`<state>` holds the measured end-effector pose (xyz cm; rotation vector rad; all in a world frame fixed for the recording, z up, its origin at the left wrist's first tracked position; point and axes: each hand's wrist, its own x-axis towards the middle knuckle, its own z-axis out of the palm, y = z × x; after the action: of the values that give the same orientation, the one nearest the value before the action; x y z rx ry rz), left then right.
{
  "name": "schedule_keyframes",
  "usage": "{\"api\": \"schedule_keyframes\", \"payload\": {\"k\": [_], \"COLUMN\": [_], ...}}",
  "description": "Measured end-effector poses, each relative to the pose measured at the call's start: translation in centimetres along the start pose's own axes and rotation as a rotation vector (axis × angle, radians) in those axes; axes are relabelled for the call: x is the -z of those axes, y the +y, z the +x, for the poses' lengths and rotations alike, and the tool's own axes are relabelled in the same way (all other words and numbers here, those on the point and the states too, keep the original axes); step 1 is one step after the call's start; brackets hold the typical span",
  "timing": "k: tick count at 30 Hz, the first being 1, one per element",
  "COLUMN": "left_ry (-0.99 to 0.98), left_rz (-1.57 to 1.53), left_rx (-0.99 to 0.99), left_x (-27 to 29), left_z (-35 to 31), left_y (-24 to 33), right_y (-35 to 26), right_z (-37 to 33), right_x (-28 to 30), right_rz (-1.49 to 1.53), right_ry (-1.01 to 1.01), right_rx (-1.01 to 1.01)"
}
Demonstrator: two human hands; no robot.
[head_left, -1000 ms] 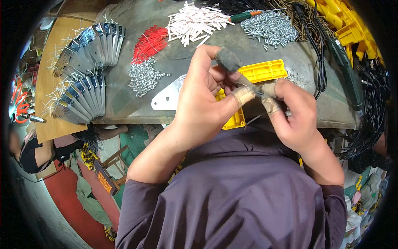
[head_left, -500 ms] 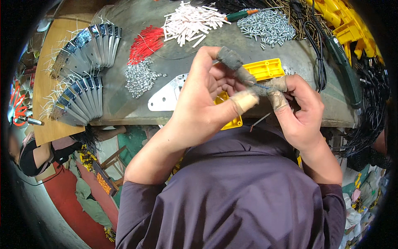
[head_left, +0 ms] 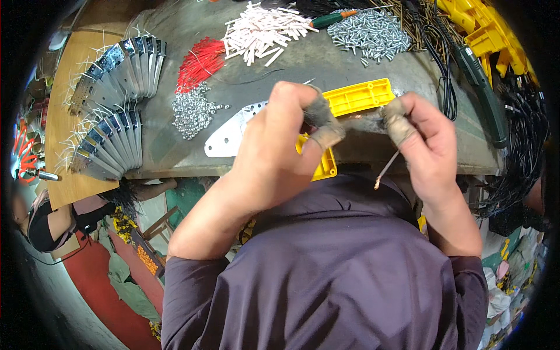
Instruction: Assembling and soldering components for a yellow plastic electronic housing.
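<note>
My left hand is closed over the middle of the bench, its thumb and forefinger, both in worn covers, pressed together. A thin tip pokes out above them, but what they pinch is mostly hidden. My right hand, with covered fingertips too, pinches a thin grey wire whose bare copper end hangs down. Another copper end shows left of these fingers. Beyond lies a yellow ribbed plastic handle half. A second yellow piece and a pale metal plate with holes are partly behind my left hand.
Piles lie along the back: small metal nuts, red sleeves, white tubes, screws. A screwdriver rests there. A dark green corded tool is at right. Fanned metal blades stand at left.
My hands have moved apart; they were together on a bluish strand. The right hand's wire now hangs with its copper end lower. The view has shifted slightly.
</note>
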<state>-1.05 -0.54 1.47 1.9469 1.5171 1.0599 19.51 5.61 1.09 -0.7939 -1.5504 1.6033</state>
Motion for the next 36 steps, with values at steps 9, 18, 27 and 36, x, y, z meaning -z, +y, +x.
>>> {"api": "schedule_keyframes", "payload": {"k": [9,18,27,36], "left_ry": [0.09,0.039,0.013,0.12], "left_rz": [-0.498,-0.686,0.025,-0.307], "left_rx": [0.032,0.166,-0.074,-0.068], "left_x": [-1.2,-1.1,-0.7,-0.9], "left_z": [0.6,1.2,0.3,0.5], "left_y": [0.7,1.4,0.9,0.8], "right_y": [0.3,1.1,0.6,0.4], "right_z": [0.1,0.2,-0.2,-0.4], "right_x": [0.0,-0.2,-0.3,0.4], "right_rz": [0.022,-0.468,-0.195,0.148], "right_ry": [-0.076,0.026,-0.096,-0.081], "right_rx": [-0.003,0.459,0.134,-0.025]}}
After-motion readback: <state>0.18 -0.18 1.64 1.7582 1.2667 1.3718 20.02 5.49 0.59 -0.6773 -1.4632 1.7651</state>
